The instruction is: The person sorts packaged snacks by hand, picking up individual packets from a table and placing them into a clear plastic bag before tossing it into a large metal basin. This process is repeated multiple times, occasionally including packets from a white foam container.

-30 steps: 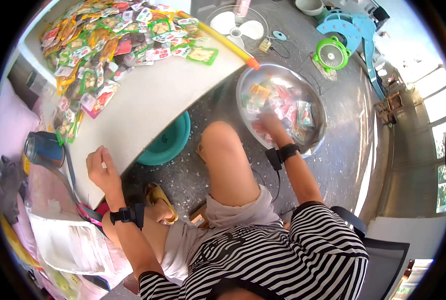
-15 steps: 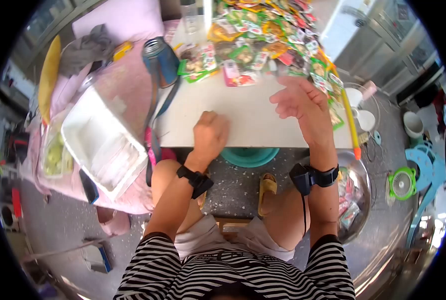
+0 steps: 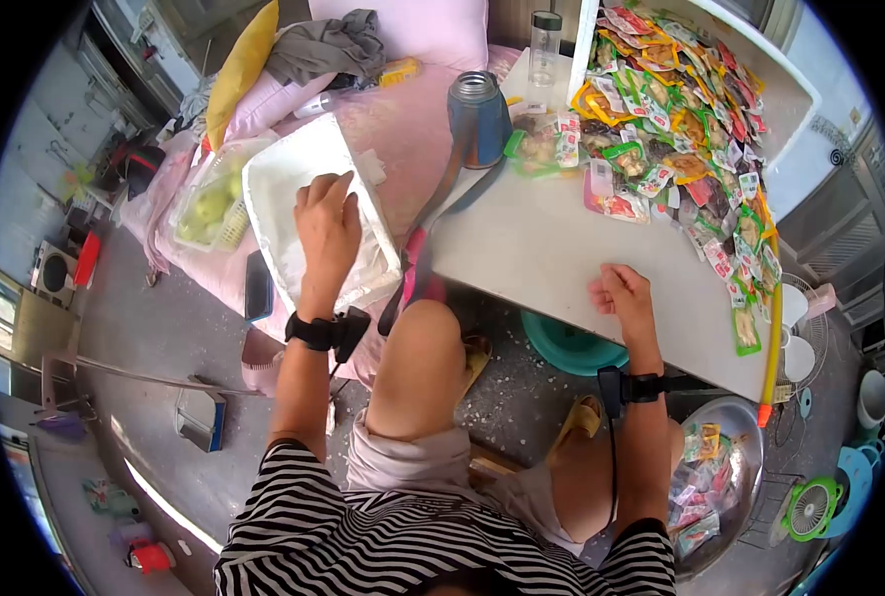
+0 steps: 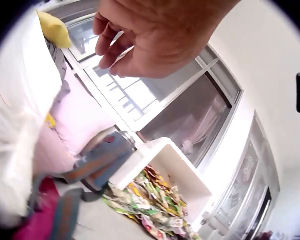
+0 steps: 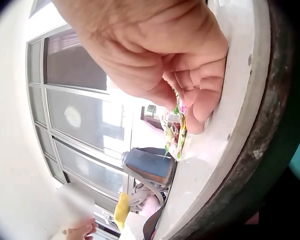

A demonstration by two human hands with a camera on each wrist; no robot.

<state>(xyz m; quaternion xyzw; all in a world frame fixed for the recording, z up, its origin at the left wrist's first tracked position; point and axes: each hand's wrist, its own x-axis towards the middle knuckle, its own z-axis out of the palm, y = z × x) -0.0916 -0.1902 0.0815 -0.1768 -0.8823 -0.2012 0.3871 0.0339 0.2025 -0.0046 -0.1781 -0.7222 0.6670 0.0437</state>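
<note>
Above the white foam box [image 3: 373, 238] the left hand [image 3: 328, 233] hangs with its fingers loosely bent. No item shows between those fingers in the left wrist view, where the hand [image 4: 155, 37] is at the top. The right hand [image 3: 626, 303] rests at the table's [image 3: 522, 238] front edge, fingers loosely curled; in the right wrist view this hand [image 5: 165, 60] touches the white top and shows nothing gripped. Colourful small food packets [image 3: 661, 99] lie heaped at the back right of the table, spilling from a white container [image 3: 795, 94].
A metal basin [image 3: 750, 477] with packets stands on the floor at right, a teal basin [image 3: 572, 348] under the table. A blue bottle [image 3: 482, 129] with a strap, a clear bottle [image 3: 545, 50] and a yellow stick [image 3: 772, 348] are near the heap. Green fruit [image 3: 209, 207] sits left.
The view has swung left. The left hand has gone from the table's front area to above the foam box. The right hand left the metal basin, rose over the table and came down at its edge.
</note>
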